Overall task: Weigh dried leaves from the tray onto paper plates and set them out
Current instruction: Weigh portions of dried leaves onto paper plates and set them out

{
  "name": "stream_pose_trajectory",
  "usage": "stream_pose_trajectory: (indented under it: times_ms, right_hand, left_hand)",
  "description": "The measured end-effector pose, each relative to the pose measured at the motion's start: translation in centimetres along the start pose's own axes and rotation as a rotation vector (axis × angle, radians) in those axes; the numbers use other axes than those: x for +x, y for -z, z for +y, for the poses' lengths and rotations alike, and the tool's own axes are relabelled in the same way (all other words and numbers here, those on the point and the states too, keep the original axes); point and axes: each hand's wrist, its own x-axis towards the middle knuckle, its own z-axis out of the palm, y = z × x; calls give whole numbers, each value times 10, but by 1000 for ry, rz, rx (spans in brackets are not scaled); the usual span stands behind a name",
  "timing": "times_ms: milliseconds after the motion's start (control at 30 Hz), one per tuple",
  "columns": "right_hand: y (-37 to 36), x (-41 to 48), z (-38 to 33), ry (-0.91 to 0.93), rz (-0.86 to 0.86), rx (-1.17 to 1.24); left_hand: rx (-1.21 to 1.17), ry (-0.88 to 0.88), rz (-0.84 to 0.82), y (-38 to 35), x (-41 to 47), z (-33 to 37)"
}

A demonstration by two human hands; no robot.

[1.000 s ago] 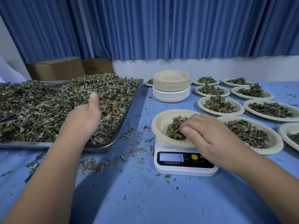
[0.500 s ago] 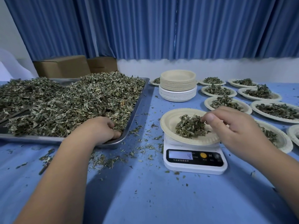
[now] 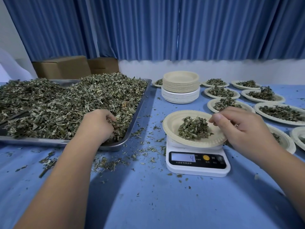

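A steel tray (image 3: 142,103) heaped with dried leaves (image 3: 79,103) lies at the left. My left hand (image 3: 97,124) is dug into the near right corner of the heap, fingers curled round a clump of leaves. A white digital scale (image 3: 196,164) reading 4 stands in the middle. On it sits a paper plate (image 3: 173,123) with a small mound of leaves (image 3: 194,128). My right hand (image 3: 239,128) hovers over the plate's right rim, fingers loosely curled, thumb and fingertips close together; nothing shows between them.
A stack of empty paper plates (image 3: 180,86) stands behind the scale. Several filled plates (image 3: 224,104) spread over the right side of the blue table (image 3: 148,195). Loose leaf bits (image 3: 107,162) litter the cloth near the tray. Cardboard boxes (image 3: 62,66) sit behind the tray.
My left hand went from above the heap down into its near corner and closed on leaves. My right hand let go of leaves on the plate and drew back to the right.
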Motion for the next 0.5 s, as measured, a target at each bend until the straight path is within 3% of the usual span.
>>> stream_pose_trajectory:
  times_ms: [200, 500]
  right_hand:
    - [0, 1, 4, -7, 10, -3]
    - [0, 2, 9, 12, 17, -7]
  left_hand:
    - [-252, -52, 106, 5, -3, 5]
    - [-303, -17, 142, 5, -2, 2]
